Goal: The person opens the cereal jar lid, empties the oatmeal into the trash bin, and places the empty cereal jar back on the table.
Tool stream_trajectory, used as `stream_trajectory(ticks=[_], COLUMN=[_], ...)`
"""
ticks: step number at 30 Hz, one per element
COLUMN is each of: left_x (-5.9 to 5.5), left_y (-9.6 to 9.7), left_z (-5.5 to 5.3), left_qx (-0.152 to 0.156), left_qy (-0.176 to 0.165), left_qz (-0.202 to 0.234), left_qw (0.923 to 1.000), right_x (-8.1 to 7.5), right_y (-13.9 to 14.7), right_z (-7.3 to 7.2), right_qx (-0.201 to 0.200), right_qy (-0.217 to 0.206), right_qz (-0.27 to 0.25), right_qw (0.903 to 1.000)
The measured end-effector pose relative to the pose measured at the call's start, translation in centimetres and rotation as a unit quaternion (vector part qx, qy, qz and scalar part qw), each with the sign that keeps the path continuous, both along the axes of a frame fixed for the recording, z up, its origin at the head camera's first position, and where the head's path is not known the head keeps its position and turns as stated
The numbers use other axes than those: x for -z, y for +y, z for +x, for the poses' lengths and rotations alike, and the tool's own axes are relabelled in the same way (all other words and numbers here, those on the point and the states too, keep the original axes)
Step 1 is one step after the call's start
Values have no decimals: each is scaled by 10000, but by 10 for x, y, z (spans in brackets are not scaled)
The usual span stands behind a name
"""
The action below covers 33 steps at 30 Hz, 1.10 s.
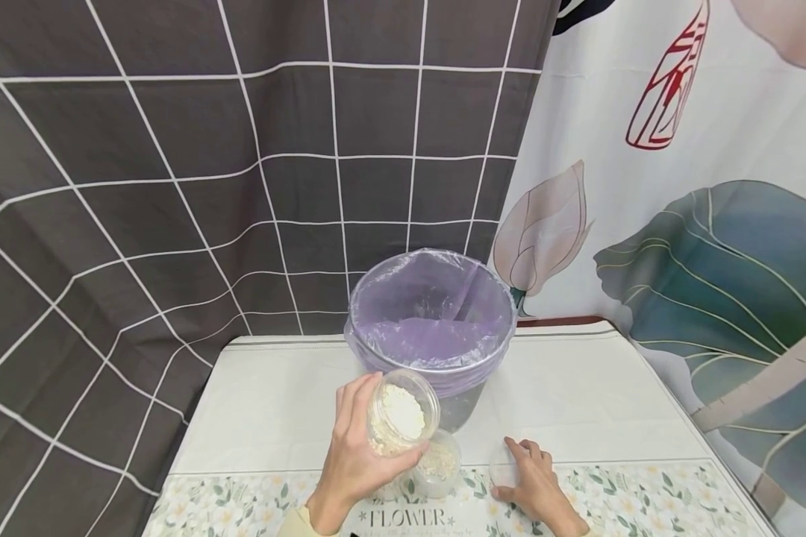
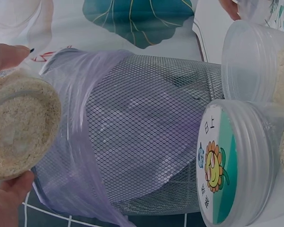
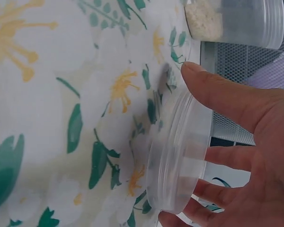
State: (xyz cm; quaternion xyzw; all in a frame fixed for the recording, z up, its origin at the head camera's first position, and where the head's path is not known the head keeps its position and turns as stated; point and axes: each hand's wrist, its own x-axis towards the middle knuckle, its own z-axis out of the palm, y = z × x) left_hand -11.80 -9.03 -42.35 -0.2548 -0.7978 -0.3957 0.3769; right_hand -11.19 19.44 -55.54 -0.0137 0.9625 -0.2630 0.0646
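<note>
My left hand (image 1: 359, 451) grips a clear jar (image 1: 403, 418) by its sides, fingers behind and thumb in front. The jar is tilted, its mouth facing up toward the head camera, with pale flakes inside; the left wrist view shows flakes against its base (image 2: 26, 127). Below it on the table stands a clear tub (image 1: 436, 466), open, with pale flakes at the bottom. Over to the right, my right hand (image 1: 533, 481) is spread over a clear round lid (image 3: 175, 151) lying on the cloth. Its thumb stands off the rim, and its loosely bent fingers are at the far side.
Behind the jar stands a mesh bin (image 2: 146, 127) lined with a purple bag (image 1: 430, 335). A lidded jar with a sunflower label (image 2: 217, 165) stands beside the tub. A floral tablecloth (image 1: 618, 500) covers the table front; a dark grid curtain (image 1: 295, 186) hangs behind.
</note>
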Motion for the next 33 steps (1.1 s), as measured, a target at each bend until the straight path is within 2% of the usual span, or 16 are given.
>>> stream_trajectory(ticks=[9, 17, 24, 33], left_x=[-4, -7, -14, -18], left_y=[0, -5, -6, -11], left_z=[0, -2, -5, -9], left_qx=[72, -2, 24, -19], left_qy=[-1, 260, 329, 431], left_qz=[91, -91, -123, -174], left_qw=[9999, 9996, 9994, 9989], right_x=[7, 1, -1, -12], right_y=[1, 5, 9, 8], right_z=[-1, -2, -2, -13], right_qx=[82, -174, -239, -62], right_qy=[-180, -511, -330, 0], right_qz=[221, -56, -388, -440], right_qw=[9996, 9985, 9984, 9990])
